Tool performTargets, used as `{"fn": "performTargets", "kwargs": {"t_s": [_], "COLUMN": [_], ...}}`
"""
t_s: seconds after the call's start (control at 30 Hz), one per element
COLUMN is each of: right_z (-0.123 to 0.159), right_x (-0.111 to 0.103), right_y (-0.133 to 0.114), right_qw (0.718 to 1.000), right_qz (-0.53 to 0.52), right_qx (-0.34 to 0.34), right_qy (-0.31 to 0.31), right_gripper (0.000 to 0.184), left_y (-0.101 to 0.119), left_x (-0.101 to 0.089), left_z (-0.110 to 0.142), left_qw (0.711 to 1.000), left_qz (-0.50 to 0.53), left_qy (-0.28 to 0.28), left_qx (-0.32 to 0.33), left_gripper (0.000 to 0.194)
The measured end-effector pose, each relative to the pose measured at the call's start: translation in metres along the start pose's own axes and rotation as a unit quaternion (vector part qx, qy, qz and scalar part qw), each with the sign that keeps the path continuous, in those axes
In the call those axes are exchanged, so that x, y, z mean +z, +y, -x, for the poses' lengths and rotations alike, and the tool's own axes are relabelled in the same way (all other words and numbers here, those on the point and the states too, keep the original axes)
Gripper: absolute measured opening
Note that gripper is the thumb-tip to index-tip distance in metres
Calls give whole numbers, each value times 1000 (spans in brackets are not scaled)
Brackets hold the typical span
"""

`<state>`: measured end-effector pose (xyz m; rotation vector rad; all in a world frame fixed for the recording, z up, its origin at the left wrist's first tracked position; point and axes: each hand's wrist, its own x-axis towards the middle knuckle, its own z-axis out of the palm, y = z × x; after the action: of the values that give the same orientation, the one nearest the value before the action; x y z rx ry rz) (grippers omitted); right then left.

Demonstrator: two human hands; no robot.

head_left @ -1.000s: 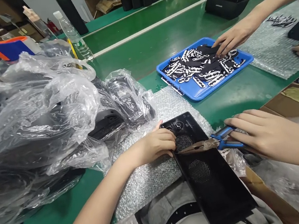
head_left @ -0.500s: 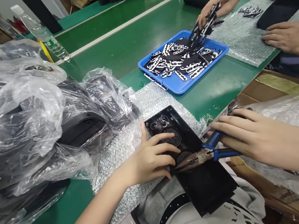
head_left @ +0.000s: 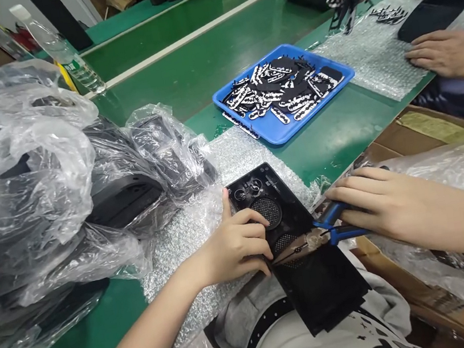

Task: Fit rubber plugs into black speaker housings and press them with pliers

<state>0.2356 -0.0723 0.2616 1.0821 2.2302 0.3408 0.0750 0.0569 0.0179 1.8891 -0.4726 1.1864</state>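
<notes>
Your left hand (head_left: 237,242) lies open on the black panel (head_left: 322,294), whose long axis runs from the bubble wrap (head_left: 195,277) toward your body, while your right hand (head_left: 374,206) clenches blue-handled pliers (head_left: 335,232), their steel nose resting over the lower mesh grille (head_left: 284,243).

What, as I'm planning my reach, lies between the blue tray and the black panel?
Bubble wrap lying on the green bench, seen in the head view.
</notes>
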Motion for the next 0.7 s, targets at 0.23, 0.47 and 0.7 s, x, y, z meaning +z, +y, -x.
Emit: {"fn": "performTargets", "kwargs": {"t_s": [0.23,0.47,0.7], "right_z": [2,14,14], "right_x": [1,6,-6], "right_y": [3,4,9], "right_qw": [1000,999,999], "right_qz": [4,3,18], "right_qx": [-27,-15,-37], "right_qy": [-13,-30,-29], "right_gripper": [35,43,40], "left_y": [6,9,3], "left_x": [7,4,5], "left_z": [0,-1,-1], "left_qw": [993,998,999], "left_qz": [-107,-44,-12], "left_qy": [21,-8,-2], "left_qx": [53,45,52], "left_gripper": [25,33,34]}}
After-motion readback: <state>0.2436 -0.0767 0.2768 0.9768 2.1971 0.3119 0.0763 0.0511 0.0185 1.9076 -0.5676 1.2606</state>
